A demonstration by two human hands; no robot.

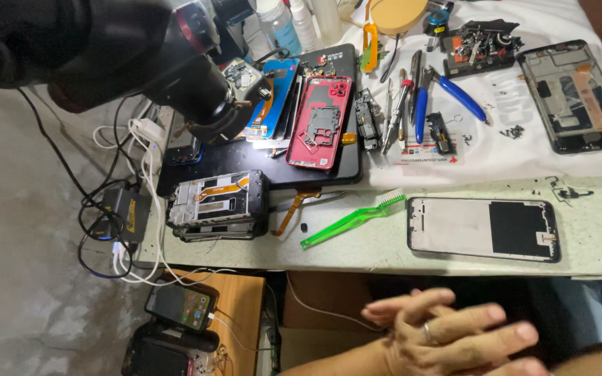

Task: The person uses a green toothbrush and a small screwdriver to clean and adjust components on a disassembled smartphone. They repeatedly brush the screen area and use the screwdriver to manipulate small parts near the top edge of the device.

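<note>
Two hands rest clasped together below the front edge of the workbench (384, 247), holding nothing. Going from the left: off the bench's left edge, a black charger (128, 210) lies on the floor among white and black cables, and a phone with a lit screen (181, 304) sits on a low wooden stand (245, 299) beneath the front left corner. A dark microscope (196, 76) leans over the back left corner. Near the front left corner stands a stack of bare phone frames (219, 204). Behind it, on a black mat (329, 174), lies a red phone back (320, 122). A green brush (353, 218) lies aslant near the front edge, just right of the stack. Blue-handled pliers (423, 104) rest on white cloth toward the back. The left hand (402, 310) has its fingers interlaced with those of the right hand (472, 341), which wears a ring; both are curled closed on each other, well apart from any tool. Nearest above them, along the front edge, lies an opened phone frame (483, 228), white and black inside. Another open frame (574, 94) lies at the back right corner.
</note>
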